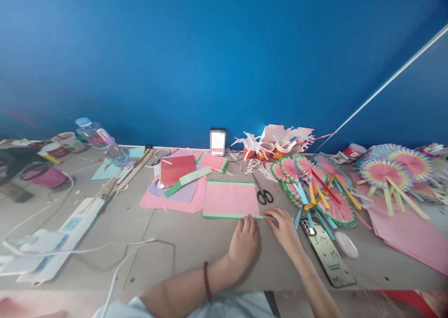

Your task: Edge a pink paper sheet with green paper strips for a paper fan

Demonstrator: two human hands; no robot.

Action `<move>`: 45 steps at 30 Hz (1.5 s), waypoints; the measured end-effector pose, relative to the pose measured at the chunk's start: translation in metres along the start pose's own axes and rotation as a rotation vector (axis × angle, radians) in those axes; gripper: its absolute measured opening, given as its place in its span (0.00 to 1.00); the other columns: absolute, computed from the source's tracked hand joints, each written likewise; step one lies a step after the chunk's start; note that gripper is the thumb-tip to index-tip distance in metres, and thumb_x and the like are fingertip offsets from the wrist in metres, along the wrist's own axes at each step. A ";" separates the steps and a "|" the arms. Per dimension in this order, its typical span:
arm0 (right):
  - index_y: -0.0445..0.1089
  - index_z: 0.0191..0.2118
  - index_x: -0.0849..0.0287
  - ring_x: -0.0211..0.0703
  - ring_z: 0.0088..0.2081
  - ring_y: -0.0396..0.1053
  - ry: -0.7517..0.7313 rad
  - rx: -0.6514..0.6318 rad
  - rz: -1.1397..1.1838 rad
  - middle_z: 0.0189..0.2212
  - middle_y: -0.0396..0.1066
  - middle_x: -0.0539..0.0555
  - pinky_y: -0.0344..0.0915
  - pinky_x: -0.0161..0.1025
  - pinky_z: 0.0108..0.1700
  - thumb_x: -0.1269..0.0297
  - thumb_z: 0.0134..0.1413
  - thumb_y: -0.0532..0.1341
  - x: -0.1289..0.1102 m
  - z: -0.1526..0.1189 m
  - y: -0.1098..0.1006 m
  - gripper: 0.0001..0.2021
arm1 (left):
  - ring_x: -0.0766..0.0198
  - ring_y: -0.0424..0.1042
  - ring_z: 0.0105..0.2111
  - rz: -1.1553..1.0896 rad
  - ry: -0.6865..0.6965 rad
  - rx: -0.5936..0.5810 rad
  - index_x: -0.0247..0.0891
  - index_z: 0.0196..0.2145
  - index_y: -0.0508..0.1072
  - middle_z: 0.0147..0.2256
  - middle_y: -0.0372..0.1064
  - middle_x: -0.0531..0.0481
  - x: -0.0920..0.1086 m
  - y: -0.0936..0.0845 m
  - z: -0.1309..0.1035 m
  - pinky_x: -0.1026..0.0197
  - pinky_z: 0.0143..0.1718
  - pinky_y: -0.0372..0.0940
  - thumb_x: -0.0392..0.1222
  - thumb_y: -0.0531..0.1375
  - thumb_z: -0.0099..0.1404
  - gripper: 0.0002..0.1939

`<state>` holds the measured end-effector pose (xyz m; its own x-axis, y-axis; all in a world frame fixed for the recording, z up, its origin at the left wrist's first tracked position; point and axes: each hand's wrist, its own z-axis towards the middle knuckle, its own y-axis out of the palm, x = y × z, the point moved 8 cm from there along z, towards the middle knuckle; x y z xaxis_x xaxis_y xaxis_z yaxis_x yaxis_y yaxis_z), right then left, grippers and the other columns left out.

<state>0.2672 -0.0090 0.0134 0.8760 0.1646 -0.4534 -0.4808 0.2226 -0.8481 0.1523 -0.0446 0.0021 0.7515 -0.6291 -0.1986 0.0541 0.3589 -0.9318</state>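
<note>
A pink sheet of paper [231, 198] lies flat on the table, with green strips along its far and near edges. My left hand [246, 237] is bent, its fingers close together and their tips on the sheet's near right corner. Just to the right, my right hand [283, 228] is closed in a pinch on the end of the green paper strip [224, 216] that sticks out past the sheet. Black-handled scissors [265, 196] lie beyond my right hand, beside the sheet's right edge.
Pleated paper fans [338, 210] and a phone [329, 252] lie to the right, with a white mouse [346, 244]. Coloured papers [177, 172] are on the left, past a power strip [66, 236] and a bottle [101, 138]. Paper cups [266, 151] stand by the blue wall.
</note>
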 end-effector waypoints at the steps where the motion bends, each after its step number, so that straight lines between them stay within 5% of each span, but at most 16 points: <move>1: 0.72 0.37 0.57 0.49 0.39 0.67 0.000 -0.015 0.001 0.34 0.72 0.56 0.64 0.45 0.43 0.61 0.60 0.52 0.000 0.001 0.000 0.12 | 0.56 0.63 0.52 -0.002 0.002 0.001 0.31 0.53 0.68 0.51 0.66 0.39 0.000 -0.001 0.000 0.54 0.48 0.64 0.33 0.50 0.65 0.20; 30: 0.70 0.33 0.57 0.49 0.37 0.65 0.006 -0.011 0.039 0.32 0.71 0.55 0.60 0.44 0.41 0.62 0.59 0.53 0.002 0.004 0.005 0.10 | 0.55 0.62 0.49 -0.028 -0.017 0.002 0.27 0.54 0.65 0.47 0.66 0.38 -0.006 -0.005 0.001 0.53 0.47 0.62 0.34 0.51 0.64 0.21; 45: 0.70 0.29 0.55 0.48 0.37 0.66 0.024 -0.157 -0.021 0.31 0.71 0.54 0.60 0.43 0.41 0.66 0.54 0.58 -0.002 0.015 0.010 0.05 | 0.56 0.61 0.50 -0.211 0.084 -0.057 0.26 0.52 0.64 0.49 0.62 0.38 -0.008 -0.002 0.013 0.55 0.51 0.60 0.38 0.51 0.64 0.20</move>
<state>0.2599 0.0077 0.0098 0.8871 0.1385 -0.4402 -0.4523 0.0720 -0.8889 0.1550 -0.0313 0.0091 0.6703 -0.7419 -0.0194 0.1657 0.1751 -0.9705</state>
